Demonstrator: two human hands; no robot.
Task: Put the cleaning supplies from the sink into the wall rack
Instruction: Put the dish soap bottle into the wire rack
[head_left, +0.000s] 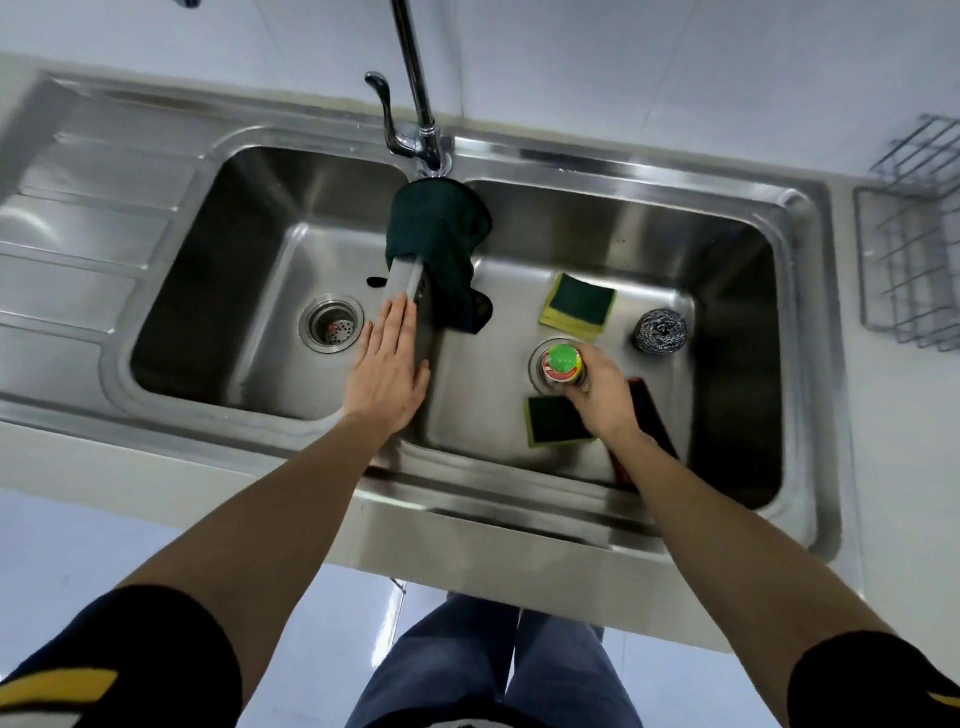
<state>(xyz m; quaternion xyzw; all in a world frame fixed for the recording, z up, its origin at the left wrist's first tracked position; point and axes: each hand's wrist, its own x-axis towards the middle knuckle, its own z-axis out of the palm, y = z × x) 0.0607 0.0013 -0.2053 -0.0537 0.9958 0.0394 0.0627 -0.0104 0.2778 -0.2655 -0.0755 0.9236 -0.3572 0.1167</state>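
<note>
Head view, straight down over a steel double sink (519, 514). Ahead of both hands, a tall tap (423, 104) at the back rim. Far off to the right of the right hand, mounted on the white wall: wire rack (909, 234), partly cut off by the picture's edge, holding nothing visible.

Left hand (387, 364): laid flat, fingers straight and pressed together, palm down on the divider between the two bowls, gripping nothing. Just ahead of its fingertips, a dark green cloth (439, 244) draped over that divider, hanging into the right bowl.

Right hand (602, 395): down in the right bowl, fingers curled around a bottle (563, 364) with a green cap, standing upright over the drain; the bottle's body mostly hidden beneath cap and fingers, label unreadable.

Ahead of the right hand, lying on the bowl floor: green-and-yellow sponge (577, 306). Just left of the wrist: second sponge (553, 421), one corner covered by the hand. Ahead and right: steel wool ball (661, 331). Under the right forearm: a dark red flat thing (652, 415), largely hidden, impossible to identify.
</note>
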